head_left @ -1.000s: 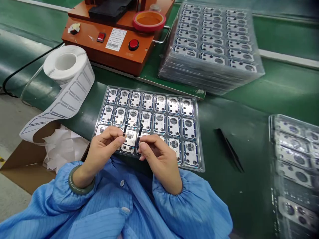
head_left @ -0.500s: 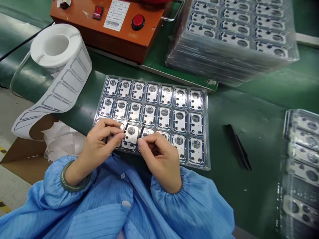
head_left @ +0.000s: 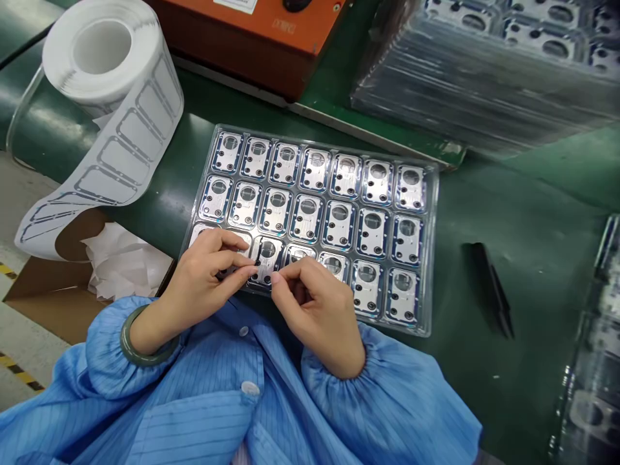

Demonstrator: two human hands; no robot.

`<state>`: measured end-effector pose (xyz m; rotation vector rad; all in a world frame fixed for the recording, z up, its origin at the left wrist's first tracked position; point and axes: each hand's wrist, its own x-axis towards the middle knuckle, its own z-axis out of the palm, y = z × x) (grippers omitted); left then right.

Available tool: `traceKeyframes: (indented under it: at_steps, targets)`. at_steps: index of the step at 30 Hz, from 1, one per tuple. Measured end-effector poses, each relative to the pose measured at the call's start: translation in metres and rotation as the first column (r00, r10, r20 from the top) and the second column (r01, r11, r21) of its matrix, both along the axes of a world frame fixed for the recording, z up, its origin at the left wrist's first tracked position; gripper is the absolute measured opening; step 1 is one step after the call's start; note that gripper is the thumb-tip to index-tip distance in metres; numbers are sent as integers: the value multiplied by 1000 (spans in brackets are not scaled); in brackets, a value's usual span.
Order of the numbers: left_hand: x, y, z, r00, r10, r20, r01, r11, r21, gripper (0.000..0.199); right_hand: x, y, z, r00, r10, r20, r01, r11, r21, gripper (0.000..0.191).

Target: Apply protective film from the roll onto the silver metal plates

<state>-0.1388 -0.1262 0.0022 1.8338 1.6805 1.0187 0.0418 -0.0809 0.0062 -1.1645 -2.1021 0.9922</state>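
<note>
A clear plastic tray [head_left: 433,258] lies on the green bench, holding rows of silver metal plates with dark blue borders, each with a round window and small holes. Both hands are at one plate [head_left: 266,255] in the row nearest me. My left hand [head_left: 210,271] pinches thumb and forefinger at that plate's left edge. At its lower right edge, my right hand [head_left: 317,303] pinches with thumb and forefinger, other fingers curled. A thin dark frame-shaped sticker runs around this plate between the hands; its parts under the fingertips are hidden.
Left stands a roll of frame-shaped stickers [head_left: 140,139] with its strip hanging over a cardboard box [head_left: 46,284] of crumpled paper. Behind are an orange machine [head_left: 252,45] and stacked trays [head_left: 436,84]. Black tweezers [head_left: 493,290] and another tray [head_left: 581,374] lie to the right.
Dark strips of the sticker stood up above the plate; now it lies down around the plate, and my fingers are lower along its edges. The view has shifted closer.
</note>
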Motion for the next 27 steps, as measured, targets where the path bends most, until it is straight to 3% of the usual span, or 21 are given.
traceKeyframes:
  at_steps: [27]
  targets:
    - [3, 1, 1, 995, -19, -99, 22, 999, 23, 8, -1, 1, -1, 999, 10, 52, -10, 1000, 13, 17]
